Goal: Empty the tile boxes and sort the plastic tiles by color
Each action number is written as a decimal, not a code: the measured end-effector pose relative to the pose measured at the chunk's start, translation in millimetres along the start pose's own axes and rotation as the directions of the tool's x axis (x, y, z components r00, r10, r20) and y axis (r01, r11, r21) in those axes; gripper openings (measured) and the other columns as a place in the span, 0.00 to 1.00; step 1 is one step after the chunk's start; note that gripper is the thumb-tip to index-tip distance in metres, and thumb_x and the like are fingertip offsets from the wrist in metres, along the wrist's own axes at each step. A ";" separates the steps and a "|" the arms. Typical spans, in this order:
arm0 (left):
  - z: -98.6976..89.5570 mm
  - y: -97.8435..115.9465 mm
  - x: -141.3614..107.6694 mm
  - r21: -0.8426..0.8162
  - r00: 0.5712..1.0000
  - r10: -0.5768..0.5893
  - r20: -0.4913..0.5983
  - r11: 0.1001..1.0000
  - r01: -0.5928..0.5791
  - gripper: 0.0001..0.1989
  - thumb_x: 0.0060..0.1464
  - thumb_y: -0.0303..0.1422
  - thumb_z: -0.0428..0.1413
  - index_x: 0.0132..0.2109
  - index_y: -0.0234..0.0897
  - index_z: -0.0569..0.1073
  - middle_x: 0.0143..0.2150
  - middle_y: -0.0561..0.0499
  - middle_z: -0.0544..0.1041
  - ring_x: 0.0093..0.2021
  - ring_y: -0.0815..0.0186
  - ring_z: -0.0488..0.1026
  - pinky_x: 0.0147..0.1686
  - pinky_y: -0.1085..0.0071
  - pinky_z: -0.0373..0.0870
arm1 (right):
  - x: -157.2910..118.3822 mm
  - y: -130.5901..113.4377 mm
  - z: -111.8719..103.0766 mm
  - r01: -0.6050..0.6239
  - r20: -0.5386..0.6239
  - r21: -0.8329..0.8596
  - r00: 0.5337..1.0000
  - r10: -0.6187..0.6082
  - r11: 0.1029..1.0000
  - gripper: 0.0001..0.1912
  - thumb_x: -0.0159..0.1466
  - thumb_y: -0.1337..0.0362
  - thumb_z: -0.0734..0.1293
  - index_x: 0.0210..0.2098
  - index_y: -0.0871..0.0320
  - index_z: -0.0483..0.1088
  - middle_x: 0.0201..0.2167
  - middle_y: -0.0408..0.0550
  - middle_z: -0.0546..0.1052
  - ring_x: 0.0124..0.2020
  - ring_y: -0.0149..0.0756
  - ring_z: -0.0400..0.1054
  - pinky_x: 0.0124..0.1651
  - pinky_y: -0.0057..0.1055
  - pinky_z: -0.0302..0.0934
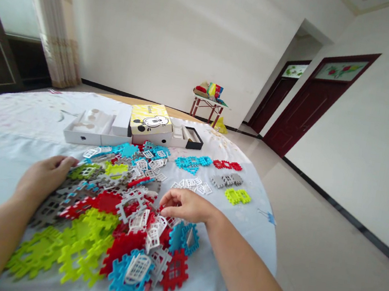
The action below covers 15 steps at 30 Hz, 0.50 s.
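Note:
A heap of plastic interlocking building pieces lies in front of me. My left hand (44, 175) rests at the heap's left edge, fingers loosely extended beside grey pieces (50, 206) and a green piece (84, 172); no held piece shows. Over the right side of the heap is my right hand (188, 204), its fingers curved and the thumb apart, with nothing visible between them. White window-shaped pieces (155, 233) and a red piece (125, 248) lie just below it. Green pieces (88, 246) and a blue piece (130, 273) are at the heap's near side.
Sorted groups lie at the right: blue pieces (191, 163), red pieces (227, 165), grey pieces (226, 180), green pieces (237, 196) and white window pieces (192, 183). Behind the heap stand a white open box (83, 137), a yellow-and-white box (151, 126) and a black-edged tray (200, 144).

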<state>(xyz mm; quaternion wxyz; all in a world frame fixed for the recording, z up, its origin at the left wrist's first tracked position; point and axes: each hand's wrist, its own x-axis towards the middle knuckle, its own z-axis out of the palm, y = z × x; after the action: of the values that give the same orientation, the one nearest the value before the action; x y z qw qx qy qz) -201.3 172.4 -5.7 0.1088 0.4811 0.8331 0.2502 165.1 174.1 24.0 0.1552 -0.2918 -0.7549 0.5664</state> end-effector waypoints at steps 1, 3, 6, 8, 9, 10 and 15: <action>-0.5 0.3 -0.4 0.000 1.000 0.005 0.001 1.000 -0.005 0.26 0.51 0.48 0.41 0.45 0.38 0.74 0.38 0.44 0.75 0.38 0.58 0.69 0.29 0.71 0.62 | -0.9 -2.9 0.7 0.011 0.002 0.033 1.000 -0.011 0.999 0.12 0.53 0.62 0.70 0.35 0.59 0.67 0.27 0.40 0.70 0.27 0.25 0.64 0.32 0.24 0.58; -1.0 0.5 -0.8 0.003 1.000 0.015 -0.004 1.000 -0.015 0.26 0.51 0.48 0.42 0.45 0.38 0.74 0.38 0.44 0.75 0.37 0.58 0.69 0.28 0.72 0.61 | -2.2 -7.2 0.7 0.024 -0.009 0.076 1.000 -0.023 0.997 0.14 0.52 0.61 0.70 0.36 0.58 0.68 0.28 0.40 0.71 0.29 0.26 0.65 0.33 0.25 0.59; -0.9 -0.1 0.2 0.016 1.000 0.020 -0.014 1.000 -0.019 0.26 0.51 0.48 0.42 0.45 0.38 0.74 0.38 0.44 0.75 0.37 0.59 0.69 0.28 0.72 0.61 | -2.5 -8.9 -4.4 0.029 -0.079 0.091 0.997 -0.022 0.995 0.17 0.52 0.59 0.70 0.40 0.58 0.68 0.28 0.41 0.72 0.29 0.26 0.66 0.34 0.26 0.59; -0.3 -1.1 1.5 0.021 1.000 0.024 -0.007 0.999 -0.024 0.25 0.52 0.47 0.41 0.46 0.38 0.74 0.38 0.44 0.75 0.37 0.59 0.69 0.29 0.72 0.62 | -1.7 -6.6 -11.0 0.035 -0.168 0.095 0.986 -0.019 0.995 0.18 0.51 0.59 0.70 0.40 0.59 0.68 0.27 0.41 0.72 0.28 0.26 0.66 0.35 0.26 0.59; 0.0 -1.6 2.3 0.019 1.000 0.026 -0.001 0.999 -0.026 0.25 0.52 0.47 0.41 0.46 0.38 0.73 0.38 0.44 0.75 0.37 0.59 0.69 0.29 0.72 0.62 | -1.3 -4.5 -15.2 0.039 -0.225 0.099 0.974 -0.015 0.994 0.17 0.51 0.59 0.70 0.39 0.59 0.69 0.27 0.41 0.72 0.28 0.27 0.66 0.35 0.27 0.60; 0.3 -2.2 3.0 0.015 1.000 0.025 0.004 1.000 -0.025 0.25 0.52 0.47 0.41 0.46 0.38 0.73 0.39 0.44 0.75 0.37 0.59 0.69 0.30 0.72 0.62 | -0.9 -2.0 -20.0 0.043 -0.285 0.105 0.958 -0.011 0.993 0.17 0.51 0.59 0.70 0.38 0.59 0.69 0.27 0.41 0.72 0.28 0.27 0.66 0.36 0.27 0.60; 3.1 -8.3 8.1 0.014 0.999 0.008 0.031 1.000 -0.009 0.26 0.53 0.48 0.40 0.47 0.38 0.73 0.40 0.43 0.74 0.38 0.57 0.70 0.31 0.70 0.63 | -1.6 16.0 -56.0 0.074 -0.575 0.126 0.818 0.012 0.989 0.17 0.48 0.58 0.71 0.35 0.59 0.69 0.28 0.42 0.74 0.30 0.28 0.67 0.37 0.28 0.60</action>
<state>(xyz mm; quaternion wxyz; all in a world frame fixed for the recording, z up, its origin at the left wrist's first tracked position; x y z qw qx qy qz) -210.3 176.8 -12.2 0.1169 0.4891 0.8311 0.2373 202.2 218.9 26.5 0.4051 -0.4248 -0.6353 0.5019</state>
